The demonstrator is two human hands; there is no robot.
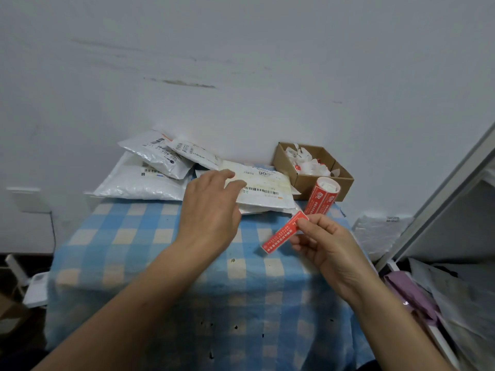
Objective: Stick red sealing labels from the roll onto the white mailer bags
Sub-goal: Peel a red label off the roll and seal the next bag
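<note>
Head view: nearest lay the table (160, 263) under its blue checked cloth. Above it, just on the near side of the roll (322, 198), the right hand (325, 245) pinched one red label (284, 232) between thumb and curled fingers (318, 223), gripping it at its far end. The label was held clear of the cloth with its printed red face toward the camera. Its long axis ran on a diagonal: the free end pointed near and left, away from the roll, and the gripped end pointed up toward the roll.

Left of the roll, the left hand (211, 207) reached forward with its fingers relaxed, spread and holding nothing. It was over the near edge of the top mailer bag (265, 188); whether it touched the bag could not be told. That bag lay flat, shipping slip up, just left of the roll and slightly beyond it.

The roll leaned with its open end up and away, against or just beside the cardboard box (313, 180). The box held white scraps flecked with red, probably peeled backing. Farther left of the roll, more bags (150, 167) were piled against the wall.

By my reading, one label was off the roll and ready but not yet stuck. No bag in view showed a red seal, so the sticking seemed largely left to do.
</note>
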